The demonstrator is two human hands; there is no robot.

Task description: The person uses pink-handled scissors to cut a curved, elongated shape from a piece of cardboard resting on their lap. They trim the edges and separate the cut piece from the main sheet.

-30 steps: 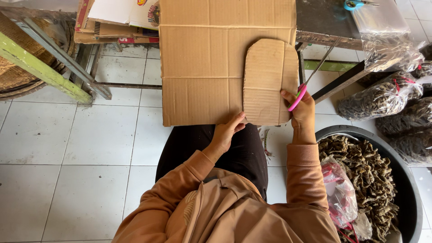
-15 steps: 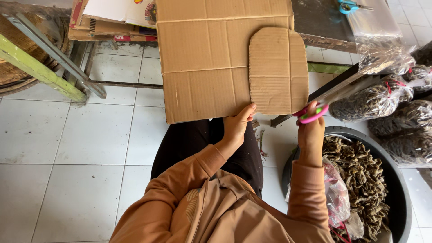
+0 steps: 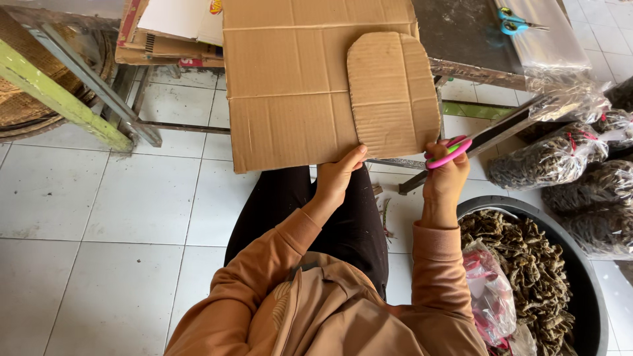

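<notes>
My left hand (image 3: 339,173) pinches the lower edge of a big brown cardboard sheet (image 3: 290,86), holding a smaller round-cornered cardboard piece (image 3: 393,92) flat against its right side. My right hand (image 3: 443,178) grips pink-and-green-handled scissors (image 3: 448,150) just below the right corner of the smaller piece; the blades point right and look blurred. Both arms wear orange-brown sleeves above black trousers.
A dark tub (image 3: 593,264) of dried brown stuff with a red-marked plastic bag (image 3: 491,290) stands at my right. Clear bags of the same stuff (image 3: 560,155) lie further right. Blue scissors (image 3: 511,20) rest on a dark table. A green-and-grey frame (image 3: 66,92) stands left on white tiles.
The scissors came off the right edge of the cardboard and swung down to point right. The cardboard shifted slightly left and up; my right hand dropped below the small piece.
</notes>
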